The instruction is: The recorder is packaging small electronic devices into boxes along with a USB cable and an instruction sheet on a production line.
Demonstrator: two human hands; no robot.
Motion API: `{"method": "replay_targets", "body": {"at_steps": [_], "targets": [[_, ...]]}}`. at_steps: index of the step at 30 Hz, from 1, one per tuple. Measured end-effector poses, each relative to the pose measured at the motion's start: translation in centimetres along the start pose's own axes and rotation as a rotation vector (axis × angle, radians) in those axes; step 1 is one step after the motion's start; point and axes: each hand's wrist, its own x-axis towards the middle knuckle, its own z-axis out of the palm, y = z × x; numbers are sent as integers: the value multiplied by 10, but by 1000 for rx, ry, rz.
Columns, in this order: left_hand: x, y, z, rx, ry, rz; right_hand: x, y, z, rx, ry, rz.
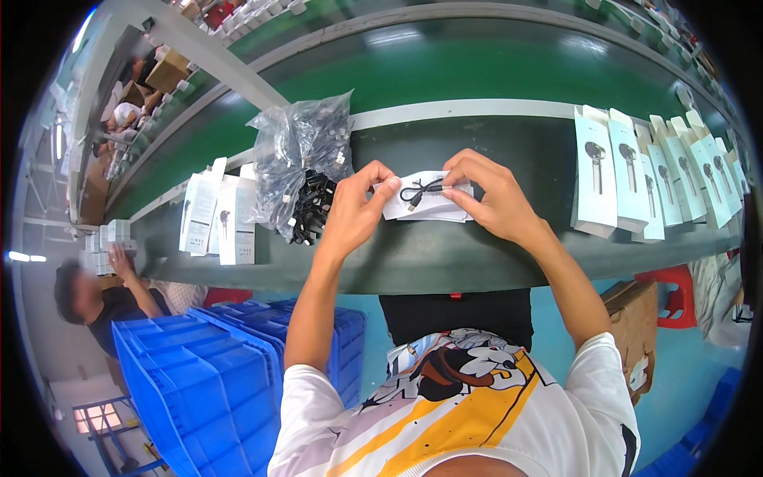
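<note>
Left hand point(359, 208) and right hand point(490, 195) pinching a short coiled black cable point(421, 191) between them, over white paper slips point(429, 208), resting on the dark bench point(445, 254).

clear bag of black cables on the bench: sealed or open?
Open. The clear bag lies slumped on the bench, and black cables spill out of its lower end.

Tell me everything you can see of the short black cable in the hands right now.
The short black cable is thin and looks rubbery, coiled into a small loop with a plug end hanging down at the lower left. It lies over a white paper sheet on the dark worktop. The left hand pinches its left side, the right hand its right end. Finer plug detail is too small to tell.
</note>
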Motion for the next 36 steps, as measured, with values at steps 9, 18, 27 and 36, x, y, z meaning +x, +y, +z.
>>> {"method": "replay_targets", "body": {"at_steps": [9,18,27,36], "targets": [[5,44,-12,123,-224,202,7,-15,-5,16,-51,-36],[4,51,-7,-37,-305,-2,0,-13,-3,752,-52,319],[10,41,-10,-246,-396,-16,-2,-27,-5,230,-41,78],[19,51,-4,-209,-522,80,-8,-25,-14,74,33,-48]]}}
